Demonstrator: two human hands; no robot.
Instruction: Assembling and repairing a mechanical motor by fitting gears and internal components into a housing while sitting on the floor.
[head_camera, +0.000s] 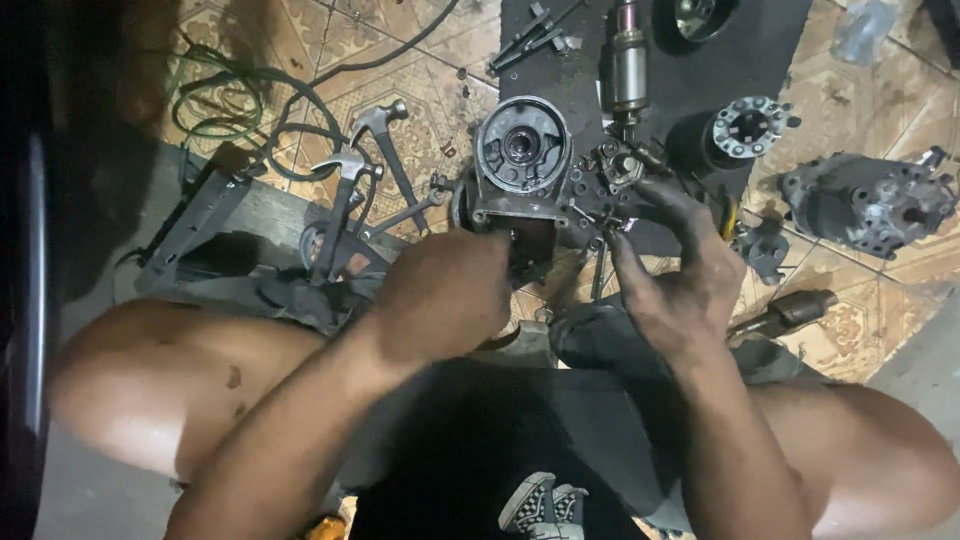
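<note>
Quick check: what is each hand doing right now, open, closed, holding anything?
Left hand: closed around the lower edge of the grey motor housing.
Right hand: open, greasy fingers spread, fingertips on the small metal parts.

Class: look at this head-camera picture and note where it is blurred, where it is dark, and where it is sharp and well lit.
Head view: the left hand is smeared by motion blur; the grease-blackened right hand is sharper; the round grey metal housing and two steel claw hammers are lit and fairly crisp; the left edge and the lap at bottom centre fall into deep shadow.
</note>
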